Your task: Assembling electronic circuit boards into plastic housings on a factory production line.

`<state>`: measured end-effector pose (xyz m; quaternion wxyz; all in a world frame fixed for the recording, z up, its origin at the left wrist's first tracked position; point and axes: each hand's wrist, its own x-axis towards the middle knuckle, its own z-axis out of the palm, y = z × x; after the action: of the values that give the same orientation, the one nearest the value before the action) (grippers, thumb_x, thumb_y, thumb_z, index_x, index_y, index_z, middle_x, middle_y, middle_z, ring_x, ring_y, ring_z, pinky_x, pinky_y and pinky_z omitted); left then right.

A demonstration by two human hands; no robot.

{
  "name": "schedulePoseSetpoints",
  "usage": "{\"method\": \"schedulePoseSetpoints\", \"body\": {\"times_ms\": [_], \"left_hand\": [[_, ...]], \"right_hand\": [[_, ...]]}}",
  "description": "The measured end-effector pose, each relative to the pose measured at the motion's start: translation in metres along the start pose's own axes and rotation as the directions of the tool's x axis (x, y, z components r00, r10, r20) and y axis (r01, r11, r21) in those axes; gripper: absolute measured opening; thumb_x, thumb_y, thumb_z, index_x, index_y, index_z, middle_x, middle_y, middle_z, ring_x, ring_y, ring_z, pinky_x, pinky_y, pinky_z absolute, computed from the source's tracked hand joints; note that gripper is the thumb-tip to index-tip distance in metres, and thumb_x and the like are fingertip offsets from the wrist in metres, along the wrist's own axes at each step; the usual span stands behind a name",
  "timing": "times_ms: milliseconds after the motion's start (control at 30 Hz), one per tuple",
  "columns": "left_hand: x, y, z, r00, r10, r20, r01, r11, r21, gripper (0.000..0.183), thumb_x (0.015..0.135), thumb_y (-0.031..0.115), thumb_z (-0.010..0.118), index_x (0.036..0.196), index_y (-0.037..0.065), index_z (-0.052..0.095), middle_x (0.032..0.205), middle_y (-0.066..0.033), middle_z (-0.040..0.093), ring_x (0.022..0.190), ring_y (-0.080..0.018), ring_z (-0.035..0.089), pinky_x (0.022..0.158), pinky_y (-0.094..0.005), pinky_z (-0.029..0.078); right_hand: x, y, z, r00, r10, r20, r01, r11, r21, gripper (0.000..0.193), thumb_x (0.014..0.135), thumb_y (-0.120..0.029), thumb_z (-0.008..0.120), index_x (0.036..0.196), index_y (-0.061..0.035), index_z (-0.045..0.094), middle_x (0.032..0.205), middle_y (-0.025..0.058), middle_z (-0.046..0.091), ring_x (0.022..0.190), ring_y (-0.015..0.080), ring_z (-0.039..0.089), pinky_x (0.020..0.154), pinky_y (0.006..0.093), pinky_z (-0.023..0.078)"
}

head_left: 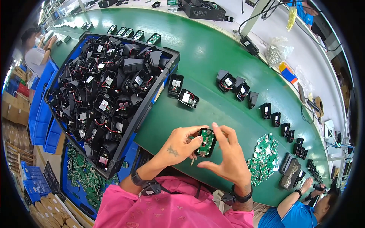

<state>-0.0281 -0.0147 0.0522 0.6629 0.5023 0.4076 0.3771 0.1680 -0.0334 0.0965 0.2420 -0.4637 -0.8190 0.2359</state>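
A small black plastic housing with a green circuit board inside is in front of me, just over the table's near edge. My left hand is closed round its left side, with the thumb lying on the board. Beside the housing's right edge is my right hand, its thumb spread well away from the fingers. The index fingertip is close to the housing's upper right corner; whether it touches I cannot tell. Part of a pale wire end hangs below my left fingers.
At left, a large black tray holds many black housings with red wires. Two open housings lie beyond my hands. A pile of circuit boards is at right, near a row of housings. A co-worker in blue sits lower right.
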Motion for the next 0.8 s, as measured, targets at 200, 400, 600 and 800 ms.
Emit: {"method": "schedulePoseSetpoints", "body": {"times_ms": [200, 400, 600, 800], "left_hand": [[0.003, -0.005, -0.01, 0.993, 0.052, -0.106, -0.05, 0.999, 0.02, 0.044, 0.096, 0.016, 0.056, 0.134, -0.007, 0.054, 0.087, -0.0076, 0.069, 0.061, -0.0096, 0.063, 0.054, -0.0258, 0.052], [-0.011, -0.05, -0.021, 0.915, 0.304, -0.264, -0.141, 0.856, 0.497, 0.04, 0.094, 0.015, 0.061, 0.13, -0.003, 0.058, 0.092, -0.0084, 0.07, 0.063, -0.0092, 0.063, 0.056, -0.0248, 0.05], [-0.012, -0.032, -0.032, 0.932, 0.139, -0.335, -0.106, 0.988, 0.114, 0.046, 0.094, 0.013, 0.061, 0.136, -0.001, 0.053, 0.11, -0.0126, 0.067, 0.069, -0.0102, 0.066, 0.062, -0.0239, 0.053], [0.003, 0.008, -0.031, 0.891, 0.264, -0.369, -0.306, 0.95, -0.06, 0.069, 0.09, 0.019, 0.069, 0.149, 0.002, 0.04, 0.119, -0.0173, 0.064, 0.065, -0.0102, 0.062, 0.057, -0.0249, 0.051]], "right_hand": [[0.032, 0.011, 0.002, 0.999, -0.015, 0.041, 0.014, 1.0, 0.011, 0.073, 0.068, -0.008, 0.081, 0.133, -0.0001, 0.048, 0.123, 0.0182, 0.054, 0.109, 0.0337, 0.058, 0.087, 0.0372, 0.053], [0.115, 0.048, -0.008, 0.985, -0.025, -0.17, 0.014, 0.998, -0.068, 0.07, 0.067, -0.007, 0.079, 0.131, 0.001, 0.05, 0.121, 0.016, 0.056, 0.105, 0.0293, 0.06, 0.086, 0.035, 0.052], [0.126, 0.018, -0.003, 0.986, -0.115, -0.124, 0.112, 0.993, -0.035, 0.075, 0.064, -0.007, 0.082, 0.132, -0.0034, 0.051, 0.124, 0.0143, 0.055, 0.11, 0.0284, 0.058, 0.086, 0.036, 0.051], [0.102, 0.006, 0.003, 0.968, -0.245, -0.06, 0.245, 0.969, -0.019, 0.077, 0.062, -0.004, 0.081, 0.132, -0.0044, 0.051, 0.126, 0.0179, 0.053, 0.113, 0.0325, 0.055, 0.089, 0.0391, 0.05]]}}
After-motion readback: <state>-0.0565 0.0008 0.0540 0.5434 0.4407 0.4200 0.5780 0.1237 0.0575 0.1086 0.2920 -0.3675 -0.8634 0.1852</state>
